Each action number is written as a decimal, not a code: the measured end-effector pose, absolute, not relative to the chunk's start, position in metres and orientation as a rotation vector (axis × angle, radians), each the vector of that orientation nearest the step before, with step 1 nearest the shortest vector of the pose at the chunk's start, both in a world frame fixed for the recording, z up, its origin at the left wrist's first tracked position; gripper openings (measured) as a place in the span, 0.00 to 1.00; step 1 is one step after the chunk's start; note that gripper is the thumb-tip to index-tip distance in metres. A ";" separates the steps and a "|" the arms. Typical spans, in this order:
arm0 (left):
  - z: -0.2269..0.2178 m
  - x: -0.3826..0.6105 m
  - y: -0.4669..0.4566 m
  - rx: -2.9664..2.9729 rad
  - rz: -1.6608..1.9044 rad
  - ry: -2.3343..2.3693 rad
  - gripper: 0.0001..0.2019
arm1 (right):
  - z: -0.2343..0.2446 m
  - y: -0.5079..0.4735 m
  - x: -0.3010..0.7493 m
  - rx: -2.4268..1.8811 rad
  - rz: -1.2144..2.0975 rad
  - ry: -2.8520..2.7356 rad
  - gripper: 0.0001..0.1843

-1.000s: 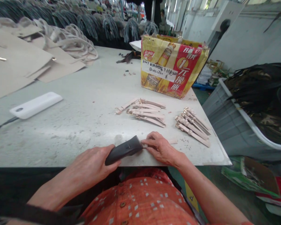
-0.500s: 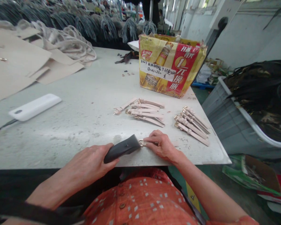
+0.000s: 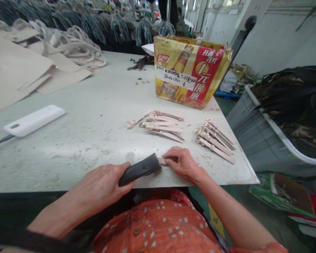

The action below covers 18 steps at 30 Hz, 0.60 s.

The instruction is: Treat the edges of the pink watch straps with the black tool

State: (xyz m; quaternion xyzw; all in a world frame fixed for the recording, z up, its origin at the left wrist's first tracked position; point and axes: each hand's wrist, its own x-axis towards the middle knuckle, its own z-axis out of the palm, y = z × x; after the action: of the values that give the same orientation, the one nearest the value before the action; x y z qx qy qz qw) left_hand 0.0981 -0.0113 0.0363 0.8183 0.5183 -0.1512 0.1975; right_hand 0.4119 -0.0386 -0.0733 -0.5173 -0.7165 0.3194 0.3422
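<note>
My left hand (image 3: 107,181) is wrapped round a dark grey tool (image 3: 140,170) with a smooth body and a wider squared end. I cannot make out its exact kind. Its wide end points right, over the buckle end of a pale strap (image 3: 161,160). With thumb and fingers closed, my right hand (image 3: 183,163) pinches this strap near the buckle, low over the table. Beyond my hands lies a loose group of pale buckle straps (image 3: 163,123). A second group of buckle straps (image 3: 216,140), lined up side by side, rests to the right.
A yellow and red carton (image 3: 189,72) stands at the back of the white table (image 3: 94,95). At left are a white corded device (image 3: 35,120) and pale leather pieces (image 3: 21,66). A grey bin (image 3: 242,119) with dark material stands past the table's right edge.
The grey tool has moved slightly right, its wide end now closer over the strap's buckle. My right hand has stayed nearly in place, still pinching the strap.
</note>
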 end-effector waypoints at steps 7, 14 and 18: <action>0.042 0.115 -0.004 2.322 -0.519 1.397 0.24 | -0.070 -0.038 0.414 -1.373 0.854 -1.869 0.15; 0.037 0.100 0.006 2.254 -0.350 1.397 0.20 | -0.078 -0.039 0.420 -1.324 0.978 -1.766 0.39; 0.038 0.098 0.009 2.235 -0.343 1.401 0.19 | -0.077 -0.039 0.422 -1.311 1.034 -1.749 0.42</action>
State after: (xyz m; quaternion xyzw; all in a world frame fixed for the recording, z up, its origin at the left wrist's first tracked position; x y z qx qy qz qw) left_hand 0.0979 0.0090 0.0377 0.8160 0.5114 -0.1252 0.2385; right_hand 0.4216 -0.0386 -0.0773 -0.5070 -0.6765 0.4000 0.3539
